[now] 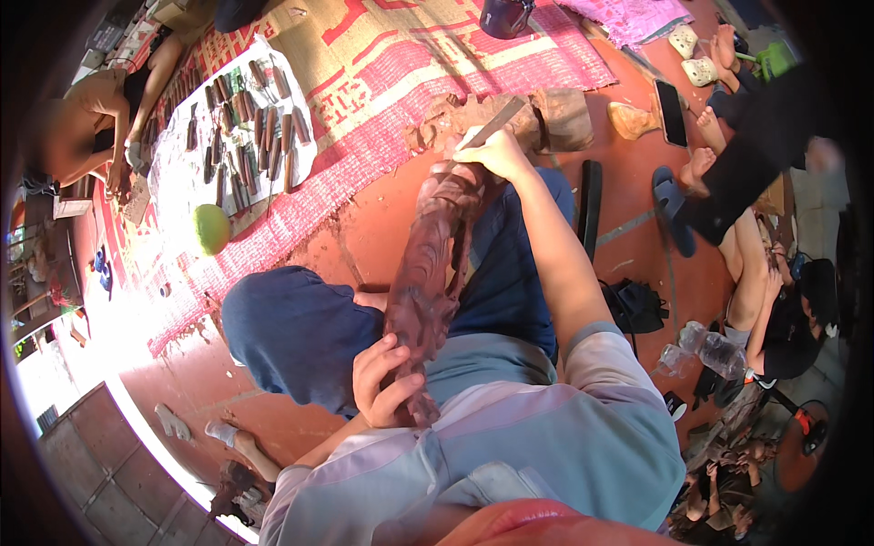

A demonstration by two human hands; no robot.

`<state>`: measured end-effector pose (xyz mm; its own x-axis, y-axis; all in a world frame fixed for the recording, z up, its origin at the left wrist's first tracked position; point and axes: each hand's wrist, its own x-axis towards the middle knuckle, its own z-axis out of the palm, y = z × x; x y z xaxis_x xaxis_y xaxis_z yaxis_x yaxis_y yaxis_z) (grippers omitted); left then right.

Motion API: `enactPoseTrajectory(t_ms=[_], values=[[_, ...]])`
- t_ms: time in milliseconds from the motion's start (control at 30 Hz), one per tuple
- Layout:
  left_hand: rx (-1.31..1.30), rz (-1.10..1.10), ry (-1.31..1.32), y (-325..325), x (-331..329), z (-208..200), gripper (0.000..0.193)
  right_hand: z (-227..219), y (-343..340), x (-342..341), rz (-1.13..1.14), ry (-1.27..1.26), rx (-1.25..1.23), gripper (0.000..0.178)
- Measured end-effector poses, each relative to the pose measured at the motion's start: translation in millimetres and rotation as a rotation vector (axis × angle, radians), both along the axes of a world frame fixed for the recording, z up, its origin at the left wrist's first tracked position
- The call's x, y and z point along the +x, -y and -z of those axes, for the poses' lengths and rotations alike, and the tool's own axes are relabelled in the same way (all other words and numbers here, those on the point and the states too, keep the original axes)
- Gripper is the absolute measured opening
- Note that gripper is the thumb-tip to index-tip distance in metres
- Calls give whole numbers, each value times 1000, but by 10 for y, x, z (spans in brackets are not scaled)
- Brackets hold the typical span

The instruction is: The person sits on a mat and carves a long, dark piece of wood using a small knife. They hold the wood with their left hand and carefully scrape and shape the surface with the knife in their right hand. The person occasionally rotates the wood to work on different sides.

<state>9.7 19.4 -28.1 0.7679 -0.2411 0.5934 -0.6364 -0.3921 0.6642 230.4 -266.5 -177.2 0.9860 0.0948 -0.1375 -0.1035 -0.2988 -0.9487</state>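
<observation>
A long reddish-brown wood carving lies slanted across the seated person's lap, between the two blue trouser legs, its lower end close to the shirt and its upper end out past the knees; the left hand is clamped around the lower end, its fingers curled over the wood and slightly spread from one another; the right hand is at the upper end, its fingers closed on a flat bar that points up and to the right; whether the bar touches the carving cannot be told, as the hand covers that spot; just beyond the right hand, a chunky wood block sits by the edge of a red and yellow mat; to the left, many tools with mostly brown handles lie on a white sheet, with a round green fruit near its lower edge; to the right are a phone beside a pale piece of wood, a blue slipper and clear plastic bottles; another person sits at the far left.
</observation>
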Motion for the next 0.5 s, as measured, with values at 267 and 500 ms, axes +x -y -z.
enactPoseTrajectory(t_ms=[267,500], values=[[4,10,-20,27,14,-51,28,182,22,51,69,99,-23,15],[-11,-24,0,26,6,-17,28,-88,314,-379,359,-88,454,13]])
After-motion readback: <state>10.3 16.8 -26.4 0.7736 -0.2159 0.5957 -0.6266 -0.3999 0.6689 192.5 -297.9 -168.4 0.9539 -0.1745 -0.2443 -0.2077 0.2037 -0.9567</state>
